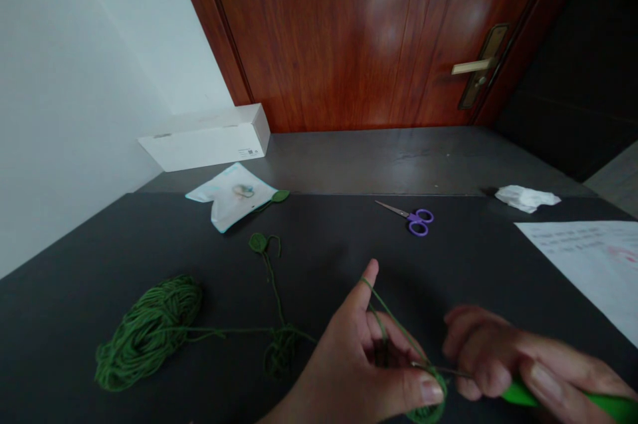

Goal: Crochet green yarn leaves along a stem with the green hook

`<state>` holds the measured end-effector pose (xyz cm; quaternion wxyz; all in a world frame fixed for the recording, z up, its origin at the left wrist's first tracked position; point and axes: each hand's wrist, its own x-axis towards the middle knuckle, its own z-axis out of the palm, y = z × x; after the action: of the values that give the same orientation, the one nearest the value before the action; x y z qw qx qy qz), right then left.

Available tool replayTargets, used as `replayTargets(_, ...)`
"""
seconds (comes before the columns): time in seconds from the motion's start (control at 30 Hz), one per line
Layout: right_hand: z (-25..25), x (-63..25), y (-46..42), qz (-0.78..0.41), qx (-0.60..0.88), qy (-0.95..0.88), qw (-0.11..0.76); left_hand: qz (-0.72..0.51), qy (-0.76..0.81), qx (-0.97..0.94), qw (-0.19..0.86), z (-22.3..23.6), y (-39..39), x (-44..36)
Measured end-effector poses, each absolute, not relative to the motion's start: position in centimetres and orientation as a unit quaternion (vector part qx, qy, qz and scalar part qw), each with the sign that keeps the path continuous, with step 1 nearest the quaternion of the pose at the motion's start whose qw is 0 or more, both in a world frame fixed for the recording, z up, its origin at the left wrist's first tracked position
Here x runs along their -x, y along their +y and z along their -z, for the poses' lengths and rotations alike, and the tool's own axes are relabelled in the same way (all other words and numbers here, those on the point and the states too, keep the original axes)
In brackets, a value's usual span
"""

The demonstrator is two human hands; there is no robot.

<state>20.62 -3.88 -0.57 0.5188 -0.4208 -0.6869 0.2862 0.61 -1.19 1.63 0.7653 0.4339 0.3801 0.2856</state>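
My left hand (pixel 371 357) pinches a small green crochet piece (pixel 427 404) between thumb and fingers, low in the view. Yarn runs from that piece up over the raised index finger. In my right hand (pixel 528 361) is a crochet hook (pixel 521 393) with a green handle; its thin metal tip reaches into the yarn at the piece's top edge. Part of the piece lies behind my left thumb and below the frame. A green yarn skein (pixel 149 331) lies at the left, its strand passing a loose tangle (pixel 280 351) toward my left hand.
Purple-handled scissors (pixel 417 220) lie beyond my hands. A small green round piece (pixel 258 242) and a green leaf shape (pixel 280 196) lie near a white packet (pixel 239 201). At the back left is a white box (pixel 209 141); at right, crumpled tissue (pixel 526 198) and a paper sheet (pixel 588 258).
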Motion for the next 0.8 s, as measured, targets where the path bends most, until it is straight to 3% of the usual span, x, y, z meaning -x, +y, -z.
replayTargets(0.37,2.0,-22.5,-4.2,-0.587,0.393,-0.532,0.467,-0.269,0.443,-0.427,0.741,-2.1,-1.5,-0.9)
replayTargets(0.8,0.6,-23.1,-4.9,-0.52,0.406,-0.603,0.448,-0.291,0.435,-0.438,0.731,-2.3,-1.9,-1.0)
